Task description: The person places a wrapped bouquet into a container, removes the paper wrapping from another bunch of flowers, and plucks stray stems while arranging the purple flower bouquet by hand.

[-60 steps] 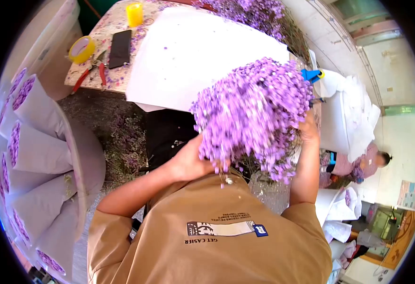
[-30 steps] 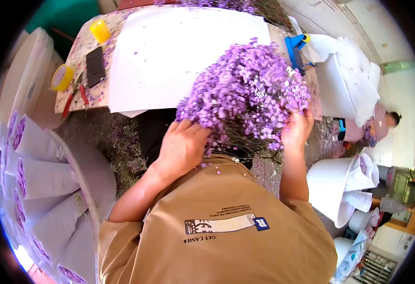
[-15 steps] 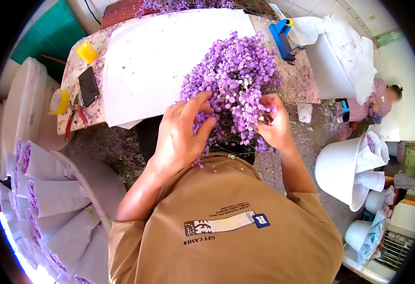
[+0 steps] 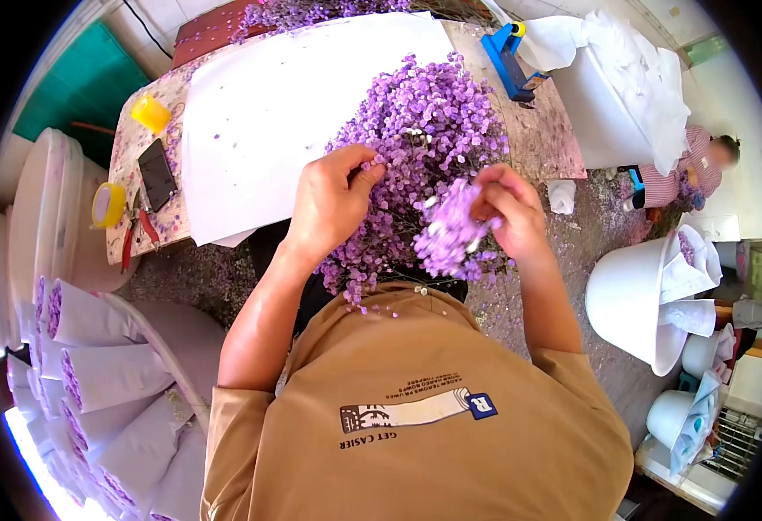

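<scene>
A big bunch of small purple dried flowers (image 4: 433, 108), with a few white blossoms, lies at the table's near edge and hangs toward my lap. My left hand (image 4: 333, 195) is at the bunch's left side, thumb and forefinger pinched on a bit of purple blossom. On the other side, my right hand (image 4: 515, 213) grips a loose sprig of purple flowers (image 4: 450, 230), blurred by motion, in front of the bunch. The sprig's stem is hidden. Under the bunch's left part is a large white paper sheet (image 4: 268, 122) on the table.
A blue tape dispenser (image 4: 509, 65) stands back right. At left are yellow tape rolls (image 4: 109, 206), a phone (image 4: 157, 173) and red-handled pliers (image 4: 148, 226). Wrapped bouquets (image 4: 112, 378) fill a bin lower left. A white tub (image 4: 624, 300) stands right; a person (image 4: 676, 169) sits beyond.
My right hand has drawn a sprig outward from the bunch and holds it in front. My left fingers, spread before, have closed into a pinch. The view has shifted slightly.
</scene>
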`<action>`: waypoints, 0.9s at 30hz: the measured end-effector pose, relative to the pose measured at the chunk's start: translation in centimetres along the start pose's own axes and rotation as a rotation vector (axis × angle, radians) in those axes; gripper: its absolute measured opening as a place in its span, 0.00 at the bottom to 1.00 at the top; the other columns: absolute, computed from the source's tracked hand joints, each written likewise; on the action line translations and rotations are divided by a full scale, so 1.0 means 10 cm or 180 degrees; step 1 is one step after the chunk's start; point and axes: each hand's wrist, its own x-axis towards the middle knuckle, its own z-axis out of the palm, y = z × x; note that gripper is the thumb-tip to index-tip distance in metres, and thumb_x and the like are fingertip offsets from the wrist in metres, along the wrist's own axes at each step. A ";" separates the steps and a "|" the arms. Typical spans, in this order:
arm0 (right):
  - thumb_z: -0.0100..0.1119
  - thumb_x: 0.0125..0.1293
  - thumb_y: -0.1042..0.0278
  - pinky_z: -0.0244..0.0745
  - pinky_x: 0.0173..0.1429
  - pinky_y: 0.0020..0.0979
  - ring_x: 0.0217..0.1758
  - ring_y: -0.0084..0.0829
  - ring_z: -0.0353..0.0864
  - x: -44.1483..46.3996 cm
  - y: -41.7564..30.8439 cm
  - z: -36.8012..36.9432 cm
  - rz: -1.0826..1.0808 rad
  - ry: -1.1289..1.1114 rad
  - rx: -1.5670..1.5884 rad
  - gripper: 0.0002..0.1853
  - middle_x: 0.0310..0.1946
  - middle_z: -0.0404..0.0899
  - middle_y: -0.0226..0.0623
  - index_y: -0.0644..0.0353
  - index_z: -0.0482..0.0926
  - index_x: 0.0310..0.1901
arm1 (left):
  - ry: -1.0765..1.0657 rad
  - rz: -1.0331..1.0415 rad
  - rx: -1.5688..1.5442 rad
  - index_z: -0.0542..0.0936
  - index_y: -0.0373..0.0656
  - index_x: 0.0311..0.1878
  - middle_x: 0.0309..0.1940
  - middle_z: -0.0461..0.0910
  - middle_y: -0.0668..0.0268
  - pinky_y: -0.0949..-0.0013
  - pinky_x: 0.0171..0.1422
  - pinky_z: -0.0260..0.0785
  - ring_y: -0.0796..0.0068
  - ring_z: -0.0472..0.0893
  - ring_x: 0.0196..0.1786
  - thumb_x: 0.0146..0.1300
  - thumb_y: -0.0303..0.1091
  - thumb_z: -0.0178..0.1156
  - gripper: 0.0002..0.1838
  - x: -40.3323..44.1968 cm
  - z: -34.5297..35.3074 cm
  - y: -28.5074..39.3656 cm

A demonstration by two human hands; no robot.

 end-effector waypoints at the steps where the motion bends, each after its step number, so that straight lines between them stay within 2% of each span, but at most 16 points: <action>1: 0.54 0.73 0.77 0.81 0.37 0.27 0.35 0.27 0.87 0.06 0.08 0.00 0.0104 0.0200 -0.0336 0.08 0.33 0.85 0.39 0.65 0.78 0.50 | -0.0019 0.0006 0.0005 0.84 0.33 0.45 0.35 0.85 0.50 0.61 0.42 0.75 0.56 0.84 0.35 0.65 0.27 0.66 0.09 0.01 0.01 0.02; 3: 0.59 0.72 0.76 0.77 0.35 0.25 0.29 0.21 0.82 0.13 0.11 0.13 0.0085 -0.0042 -0.1325 0.08 0.32 0.85 0.35 0.67 0.82 0.50 | 0.0192 0.0466 0.0057 0.83 0.33 0.43 0.35 0.84 0.51 0.59 0.43 0.75 0.52 0.84 0.36 0.64 0.26 0.66 0.07 0.03 0.03 0.09; 4: 0.61 0.72 0.76 0.76 0.35 0.25 0.28 0.19 0.80 0.17 0.11 0.18 0.0132 -0.0201 -0.1809 0.08 0.31 0.85 0.34 0.67 0.83 0.48 | 0.0174 0.0474 0.0062 0.83 0.33 0.43 0.35 0.84 0.51 0.59 0.43 0.75 0.52 0.84 0.36 0.64 0.26 0.66 0.07 0.04 0.04 0.12; 5: 0.65 0.69 0.75 0.74 0.34 0.26 0.28 0.18 0.77 0.20 0.17 0.23 0.0031 0.0008 -0.2053 0.06 0.30 0.85 0.34 0.69 0.85 0.44 | 0.0153 0.0686 0.0111 0.83 0.33 0.41 0.35 0.84 0.51 0.58 0.44 0.75 0.50 0.84 0.37 0.63 0.25 0.66 0.06 0.04 0.04 0.14; 6: 0.67 0.66 0.76 0.75 0.34 0.30 0.29 0.24 0.81 0.20 0.15 0.28 -0.0610 0.0025 -0.2564 0.05 0.29 0.85 0.36 0.67 0.85 0.42 | 0.0135 0.0893 0.0160 0.83 0.34 0.40 0.35 0.84 0.52 0.57 0.45 0.75 0.48 0.83 0.39 0.62 0.24 0.65 0.05 0.03 0.04 0.17; 8: 0.69 0.62 0.76 0.76 0.35 0.32 0.29 0.31 0.84 0.24 0.12 0.29 -0.1140 -0.0158 -0.3167 0.05 0.30 0.84 0.39 0.65 0.85 0.39 | 0.0152 0.1067 0.0235 0.83 0.35 0.39 0.35 0.84 0.53 0.54 0.46 0.75 0.48 0.83 0.39 0.61 0.23 0.65 0.04 0.02 0.03 0.19; 10: 0.70 0.61 0.76 0.77 0.36 0.32 0.30 0.33 0.84 0.24 0.12 0.30 -0.1275 -0.0154 -0.3483 0.05 0.30 0.84 0.40 0.65 0.85 0.38 | 0.0137 0.1037 0.0415 0.83 0.35 0.42 0.35 0.84 0.55 0.63 0.44 0.75 0.57 0.83 0.37 0.64 0.21 0.65 0.04 -0.01 0.02 0.17; 11: 0.71 0.60 0.76 0.78 0.36 0.33 0.30 0.35 0.85 0.24 0.12 0.31 -0.1422 -0.0131 -0.3811 0.05 0.30 0.84 0.41 0.64 0.85 0.37 | 0.0136 0.1024 0.0418 0.83 0.35 0.42 0.35 0.84 0.55 0.63 0.44 0.75 0.57 0.83 0.37 0.64 0.21 0.65 0.04 -0.02 0.02 0.16; 12: 0.71 0.60 0.76 0.78 0.36 0.33 0.30 0.35 0.85 0.23 0.13 0.33 -0.1416 -0.0134 -0.3809 0.05 0.30 0.84 0.41 0.64 0.85 0.37 | 0.0148 0.0983 0.0404 0.83 0.35 0.42 0.35 0.84 0.55 0.63 0.43 0.75 0.57 0.83 0.37 0.64 0.21 0.65 0.04 -0.03 0.02 0.15; 14: 0.71 0.59 0.75 0.79 0.37 0.36 0.31 0.39 0.85 0.22 0.15 0.40 -0.0610 0.0430 -0.2836 0.05 0.30 0.83 0.42 0.64 0.85 0.36 | 0.0155 0.0947 0.0378 0.83 0.36 0.42 0.35 0.84 0.56 0.63 0.43 0.75 0.57 0.83 0.37 0.64 0.21 0.64 0.05 -0.03 0.04 0.15; 15: 0.71 0.58 0.74 0.79 0.38 0.38 0.33 0.43 0.85 0.24 0.15 0.40 -0.0613 0.0488 -0.2872 0.06 0.30 0.82 0.42 0.62 0.85 0.37 | 0.0162 0.0946 0.0368 0.83 0.36 0.42 0.36 0.84 0.56 0.63 0.43 0.75 0.57 0.83 0.37 0.64 0.21 0.64 0.05 -0.03 0.05 0.16; 16: 0.71 0.58 0.74 0.79 0.38 0.38 0.33 0.43 0.85 0.24 0.14 0.38 -0.0612 0.0496 -0.2876 0.06 0.30 0.82 0.42 0.62 0.85 0.37 | 0.0171 0.0946 0.0362 0.83 0.36 0.43 0.36 0.85 0.56 0.63 0.43 0.75 0.57 0.83 0.37 0.64 0.21 0.64 0.05 -0.03 0.05 0.16; 18: 0.71 0.57 0.74 0.79 0.39 0.39 0.33 0.45 0.84 0.25 0.12 0.32 -0.1367 -0.0121 -0.3595 0.07 0.30 0.81 0.42 0.62 0.85 0.37 | 0.0185 0.0946 0.0363 0.83 0.36 0.43 0.37 0.85 0.56 0.63 0.43 0.75 0.57 0.83 0.38 0.64 0.21 0.64 0.05 -0.02 0.06 0.15; 19: 0.71 0.57 0.74 0.79 0.39 0.39 0.33 0.45 0.84 0.27 0.15 0.31 -0.1477 -0.0167 -0.3694 0.07 0.31 0.81 0.41 0.62 0.86 0.37 | 0.0199 0.0942 0.0367 0.83 0.37 0.43 0.37 0.85 0.56 0.62 0.44 0.75 0.56 0.84 0.38 0.64 0.21 0.64 0.05 -0.02 0.07 0.14; 23: 0.70 0.56 0.74 0.78 0.38 0.40 0.33 0.46 0.83 0.32 0.16 0.29 -0.1535 -0.0090 -0.3758 0.07 0.30 0.80 0.41 0.62 0.85 0.36 | 0.0237 0.1000 0.0483 0.83 0.37 0.44 0.39 0.86 0.55 0.59 0.48 0.75 0.53 0.84 0.41 0.65 0.22 0.64 0.06 0.00 0.05 0.17; 27: 0.69 0.54 0.77 0.77 0.35 0.36 0.29 0.39 0.82 0.32 0.17 0.26 -0.1418 -0.0163 -0.3487 0.06 0.28 0.79 0.40 0.64 0.83 0.35 | 0.0125 0.1193 0.1193 0.84 0.39 0.41 0.35 0.84 0.57 0.55 0.49 0.71 0.52 0.82 0.41 0.61 0.22 0.64 0.06 0.00 0.01 0.14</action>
